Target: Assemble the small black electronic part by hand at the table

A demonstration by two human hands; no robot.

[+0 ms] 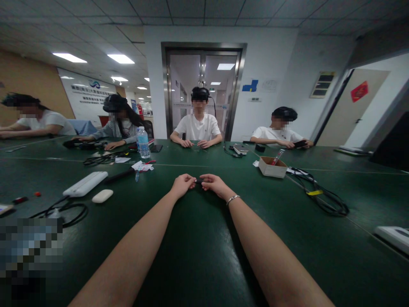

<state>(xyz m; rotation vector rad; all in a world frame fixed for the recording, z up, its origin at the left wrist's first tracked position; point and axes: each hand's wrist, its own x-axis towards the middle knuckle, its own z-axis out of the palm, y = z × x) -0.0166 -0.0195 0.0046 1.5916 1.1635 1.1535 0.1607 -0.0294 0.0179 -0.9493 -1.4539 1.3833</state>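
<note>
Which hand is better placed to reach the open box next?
The right hand, most likely: it is nearer the open box, which sits off to that side. The left hand is farther from it. Both seem to hold the small dark object.

The bare left forearm (134,238) and right forearm (268,238) stretch forward, slanting inward. The left hand (183,186) and right hand (216,186) nearly meet in the middle, fingers (207,176) bent in a pinch, their tips facing each other.
</note>
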